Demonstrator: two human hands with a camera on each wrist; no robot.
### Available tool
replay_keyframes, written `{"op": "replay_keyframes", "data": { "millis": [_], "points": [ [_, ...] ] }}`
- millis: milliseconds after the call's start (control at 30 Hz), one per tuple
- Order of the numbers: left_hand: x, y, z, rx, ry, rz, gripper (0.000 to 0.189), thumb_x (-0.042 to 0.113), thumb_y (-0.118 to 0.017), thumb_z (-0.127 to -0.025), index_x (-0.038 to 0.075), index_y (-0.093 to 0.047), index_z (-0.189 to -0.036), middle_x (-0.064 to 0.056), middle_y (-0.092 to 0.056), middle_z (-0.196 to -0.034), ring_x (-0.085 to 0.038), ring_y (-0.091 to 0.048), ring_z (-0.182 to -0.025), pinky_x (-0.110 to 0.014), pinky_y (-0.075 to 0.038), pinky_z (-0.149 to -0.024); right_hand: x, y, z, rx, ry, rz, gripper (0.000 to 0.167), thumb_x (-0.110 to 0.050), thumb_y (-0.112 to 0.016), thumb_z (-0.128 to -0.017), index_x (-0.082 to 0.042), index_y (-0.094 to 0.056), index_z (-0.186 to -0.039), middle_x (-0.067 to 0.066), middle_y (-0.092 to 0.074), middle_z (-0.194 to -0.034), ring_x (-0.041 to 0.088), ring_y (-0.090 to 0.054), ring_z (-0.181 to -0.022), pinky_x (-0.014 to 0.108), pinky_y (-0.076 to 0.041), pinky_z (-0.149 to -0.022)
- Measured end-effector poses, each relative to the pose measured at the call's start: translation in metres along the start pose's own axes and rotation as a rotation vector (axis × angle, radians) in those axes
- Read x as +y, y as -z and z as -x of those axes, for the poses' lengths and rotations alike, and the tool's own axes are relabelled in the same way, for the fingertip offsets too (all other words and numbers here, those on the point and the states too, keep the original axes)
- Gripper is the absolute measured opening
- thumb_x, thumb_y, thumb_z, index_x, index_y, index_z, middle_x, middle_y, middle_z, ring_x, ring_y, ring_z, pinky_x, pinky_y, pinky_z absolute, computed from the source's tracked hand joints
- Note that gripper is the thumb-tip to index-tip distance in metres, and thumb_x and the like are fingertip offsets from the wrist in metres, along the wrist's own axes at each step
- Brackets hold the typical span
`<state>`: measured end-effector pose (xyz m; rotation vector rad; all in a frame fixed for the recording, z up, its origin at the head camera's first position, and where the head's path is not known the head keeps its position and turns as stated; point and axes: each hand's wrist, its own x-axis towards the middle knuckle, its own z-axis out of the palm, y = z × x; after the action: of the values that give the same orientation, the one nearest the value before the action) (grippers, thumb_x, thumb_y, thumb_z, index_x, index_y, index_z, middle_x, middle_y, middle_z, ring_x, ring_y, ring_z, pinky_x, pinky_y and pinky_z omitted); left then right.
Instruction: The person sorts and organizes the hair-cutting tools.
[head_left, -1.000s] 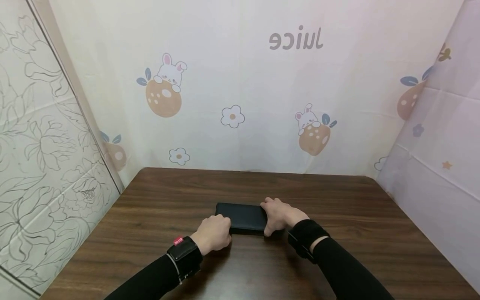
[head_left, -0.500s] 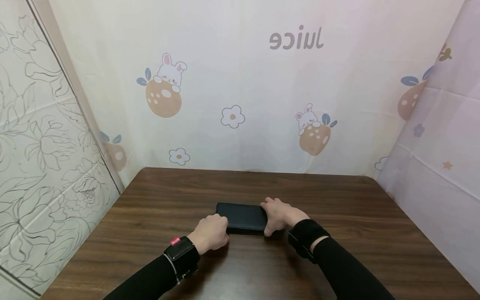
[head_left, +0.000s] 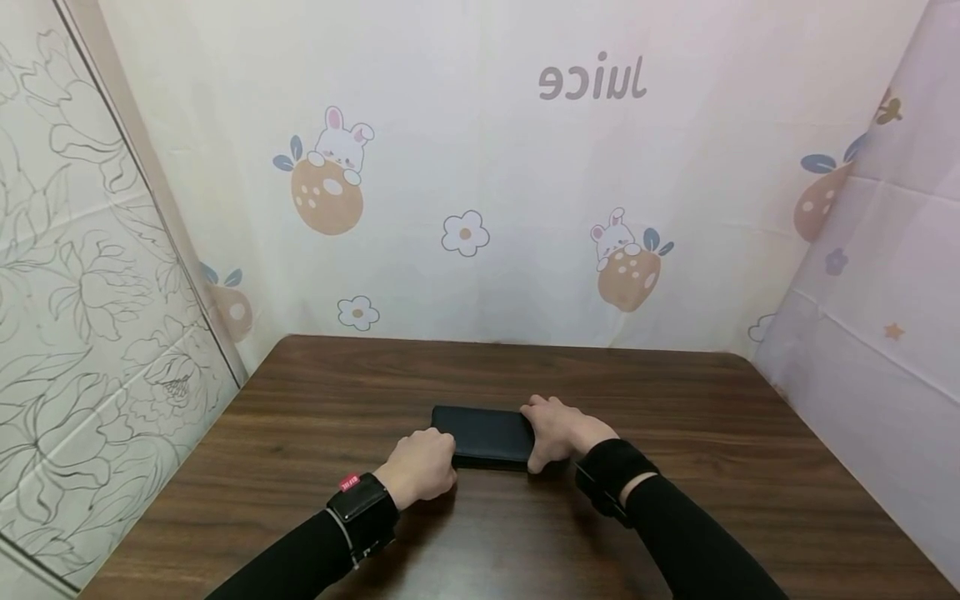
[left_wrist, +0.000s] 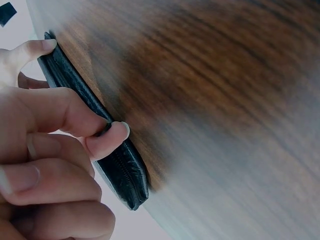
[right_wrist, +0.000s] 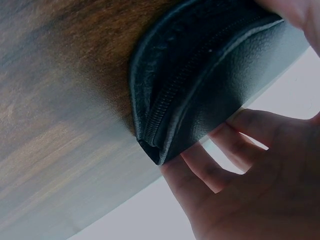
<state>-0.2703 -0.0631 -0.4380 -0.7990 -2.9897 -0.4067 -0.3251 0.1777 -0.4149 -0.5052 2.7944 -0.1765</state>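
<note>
A black zip wallet (head_left: 491, 435) with a grained, leather-like surface lies flat on the brown wooden table (head_left: 360, 367). At its near left side, my left hand (head_left: 420, 468) pinches a small dark zipper pull (left_wrist: 104, 131) between thumb and index finger, while the other fingers are curled. The pull is mostly hidden by the fingertips. My right hand (head_left: 558, 432) grips the wallet's right end, thumb at the near edge and fingers spread over the far side. In the right wrist view the zipper teeth (right_wrist: 162, 112) run along the wallet's rounded edge.
Behind the table hangs a pale curtain (head_left: 525, 167) printed with rabbits, fruit and flowers. A white panel with floral line drawings (head_left: 97, 275) stands on the left, and pale cloth (head_left: 885, 275) borders the right. Both wrists wear black bands (head_left: 363, 515).
My left hand has shifted slightly to the left along the wallet's near edge, then stayed almost still. The right hand and the wallet have kept their place.
</note>
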Motion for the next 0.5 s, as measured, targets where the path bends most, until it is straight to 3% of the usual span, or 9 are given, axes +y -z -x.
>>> {"op": "replay_keyframes", "data": {
  "millis": [500],
  "points": [
    [-0.0027,-0.0006,-0.0015,0.013,0.004,-0.004,0.042,0.000,-0.063,-0.083,0.016,-0.035,-0.057,0.006,-0.023,-0.058,-0.010,-0.028,-0.048,-0.029,-0.029,-0.046,0.0018,0.0003,0.0001,0.007,0.001,0.016,0.084,-0.023,-0.088,-0.071,-0.003,-0.052,-0.145,0.012,-0.050,-0.140,0.032,-0.048,-0.119,0.049,-0.047,-0.092]
  ]
}}
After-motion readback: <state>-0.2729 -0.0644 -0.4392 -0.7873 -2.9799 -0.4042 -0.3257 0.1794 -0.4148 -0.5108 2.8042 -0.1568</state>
